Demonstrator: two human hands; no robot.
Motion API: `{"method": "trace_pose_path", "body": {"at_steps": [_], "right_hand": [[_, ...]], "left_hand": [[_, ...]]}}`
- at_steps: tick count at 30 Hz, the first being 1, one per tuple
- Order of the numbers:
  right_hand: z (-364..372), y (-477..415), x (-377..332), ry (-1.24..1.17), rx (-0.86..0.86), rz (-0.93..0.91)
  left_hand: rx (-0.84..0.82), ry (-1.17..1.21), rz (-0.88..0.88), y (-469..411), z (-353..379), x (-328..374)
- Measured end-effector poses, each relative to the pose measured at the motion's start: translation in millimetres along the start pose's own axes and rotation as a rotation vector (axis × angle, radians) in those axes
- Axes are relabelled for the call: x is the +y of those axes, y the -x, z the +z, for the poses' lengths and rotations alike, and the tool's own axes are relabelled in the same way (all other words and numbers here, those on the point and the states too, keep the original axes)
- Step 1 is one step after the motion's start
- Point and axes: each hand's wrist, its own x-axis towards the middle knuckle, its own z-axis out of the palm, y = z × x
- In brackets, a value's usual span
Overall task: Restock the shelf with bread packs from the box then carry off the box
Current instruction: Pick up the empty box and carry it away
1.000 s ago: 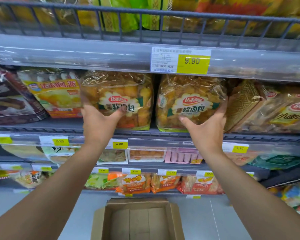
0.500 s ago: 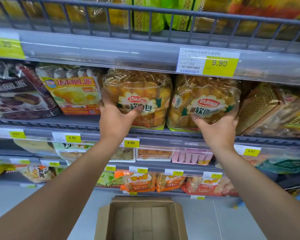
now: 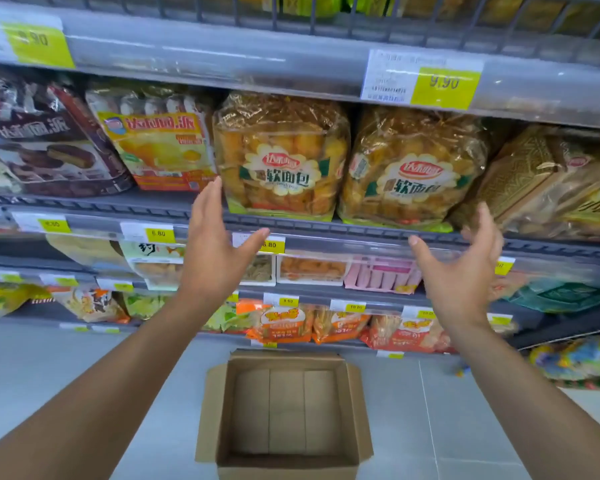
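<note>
With both soft-bread packs [image 3: 280, 157] [image 3: 411, 171] upright on the shelf [image 3: 378, 227] and the cardboard box [image 3: 284, 414] bare below, the left hand [image 3: 215, 251] and right hand [image 3: 465, 271], spread and holding nothing, should grip opposite box walls evenly.

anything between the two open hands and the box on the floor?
No. In the head view, the left hand and right hand hang open in front of the shelf; below them only bare floor surrounds the empty box.
</note>
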Motion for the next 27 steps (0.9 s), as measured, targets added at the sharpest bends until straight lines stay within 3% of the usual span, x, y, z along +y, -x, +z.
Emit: {"method": "trace_pose_path", "body": {"at_steps": [3, 6, 13, 20, 27], "right_hand": [[-0.9, 41.5, 35.4, -0.003, -0.014, -0.009], [3.8, 84.9, 79.8, 0.071, -0.146, 0.0], [28.5, 172.7, 189.3, 0.26, -0.531, 0.172], [75.6, 234.0, 284.8, 0.477, -0.904, 0.342], [131.7, 268.8, 377.1, 0.623, -0.996, 0.353]], "left_hand": [[-0.007, -0.075, 0.075, 35.9, 3.4, -26.9], [-0.056, -0.124, 0.067, 77.2, 13.8, -70.8], [-0.292, -0.298, -0.255, 169.9, 49.1, -202.9], [-0.572, -0.482, -0.449, 232.8, 96.3, -313.3], [-0.655, -0.458, -0.509, 273.2, 160.5, -401.6]]}}
